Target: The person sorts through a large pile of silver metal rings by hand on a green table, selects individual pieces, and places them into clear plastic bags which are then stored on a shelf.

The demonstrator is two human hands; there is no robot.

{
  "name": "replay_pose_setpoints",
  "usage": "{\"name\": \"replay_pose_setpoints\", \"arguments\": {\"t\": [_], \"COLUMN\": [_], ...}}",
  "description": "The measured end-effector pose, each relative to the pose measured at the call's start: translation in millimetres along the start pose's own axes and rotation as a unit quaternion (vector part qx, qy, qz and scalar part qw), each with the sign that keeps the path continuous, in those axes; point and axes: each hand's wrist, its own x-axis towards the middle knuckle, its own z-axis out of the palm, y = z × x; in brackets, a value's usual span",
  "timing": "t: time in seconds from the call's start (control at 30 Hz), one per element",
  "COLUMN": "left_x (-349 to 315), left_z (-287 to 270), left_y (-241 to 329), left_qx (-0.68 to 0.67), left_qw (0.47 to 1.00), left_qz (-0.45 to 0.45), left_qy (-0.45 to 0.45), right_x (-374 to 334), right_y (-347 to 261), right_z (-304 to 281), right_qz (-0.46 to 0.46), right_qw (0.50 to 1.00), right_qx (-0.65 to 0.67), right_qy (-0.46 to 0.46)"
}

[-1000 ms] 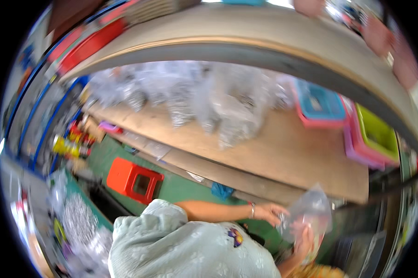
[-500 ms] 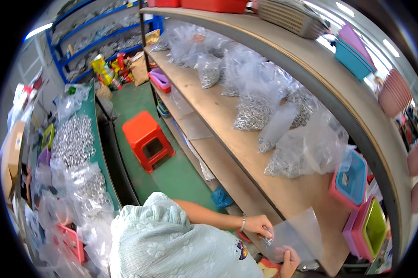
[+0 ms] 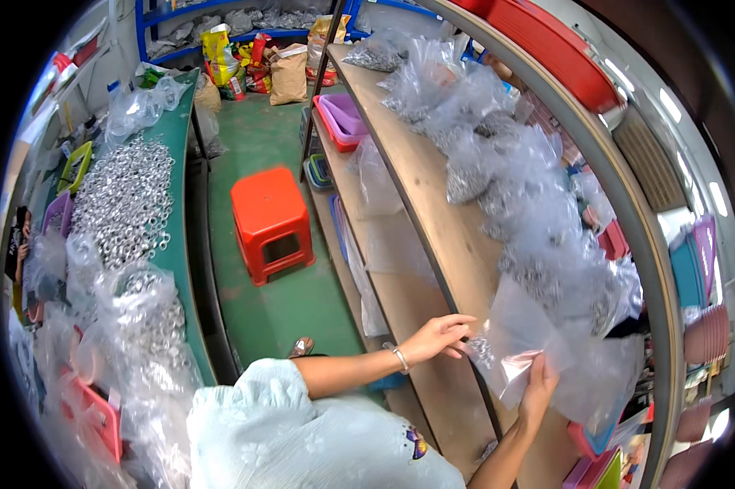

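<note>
My right hand [image 3: 540,385] is closed on the side of a clear plastic bag [image 3: 521,314], holding it up at the shelf edge. A small cluster of shiny metal parts [image 3: 481,350] sits at the bag's left side, seemingly inside it; their exact shape is too small to tell. Beside those parts my left hand [image 3: 439,337], with a bracelet at the wrist, has its fingers stretched out and apart. Nothing shows in that hand. Behind the bag, several filled clear bags of metal parts [image 3: 547,253] stand along the wooden shelf [image 3: 433,187].
A red plastic stool [image 3: 271,213] stands on the green floor. To the left, a green table [image 3: 180,236] carries a heap of metal rings [image 3: 131,196] and plastic bags. Pink and purple baskets [image 3: 341,118] sit on a lower shelf. A dark shelf post [image 3: 653,244] curves past on the right.
Both hands and the bag have risen, and the view has turned. My left hand, earlier pinching small metal parts, now has its fingers apart, and the parts are at the bag.
</note>
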Motion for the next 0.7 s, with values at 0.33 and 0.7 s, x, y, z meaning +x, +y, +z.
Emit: {"name": "replay_pose_setpoints", "arguments": {"t": [0.33, 0.7], "left_x": [-19, -92], "left_z": [-187, -283], "left_y": [43, -23], "left_qx": [-0.109, -0.132], "left_qw": [0.979, 0.905], "left_qz": [0.038, -0.018], "left_qy": [0.168, 0.403], "right_x": [288, 543], "right_y": [-95, -40], "right_z": [124, 117], "right_qz": [0.018, -0.057], "right_qw": [0.986, 0.997], "right_qx": [0.16, 0.001], "right_qy": [-0.053, -0.054]}}
